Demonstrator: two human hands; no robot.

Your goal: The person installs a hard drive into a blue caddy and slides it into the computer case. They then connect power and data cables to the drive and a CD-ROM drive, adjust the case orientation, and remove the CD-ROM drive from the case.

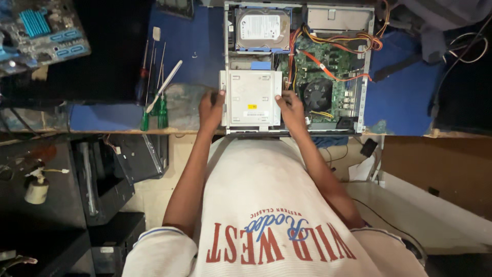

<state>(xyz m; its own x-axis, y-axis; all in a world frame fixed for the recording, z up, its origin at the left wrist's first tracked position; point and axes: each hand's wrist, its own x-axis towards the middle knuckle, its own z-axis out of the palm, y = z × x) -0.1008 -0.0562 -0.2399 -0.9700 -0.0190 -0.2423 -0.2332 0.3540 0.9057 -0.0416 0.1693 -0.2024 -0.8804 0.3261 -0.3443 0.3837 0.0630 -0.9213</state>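
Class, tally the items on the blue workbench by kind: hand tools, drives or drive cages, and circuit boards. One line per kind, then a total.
Screwdrivers and similar hand tools: about 5; they overlap, so the count is uncertain
Hard drive: 1
Metal drive cage, gripped by left hand and right hand: 1
Circuit boards: 2, the case's green one and a loose one
Total: about 9

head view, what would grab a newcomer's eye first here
The open computer case at top centre, with its green board and orange cables bared. Both hands, left hand and right hand, grip a grey metal drive tray at its near edge. Green-handled screwdrivers lie to the left.
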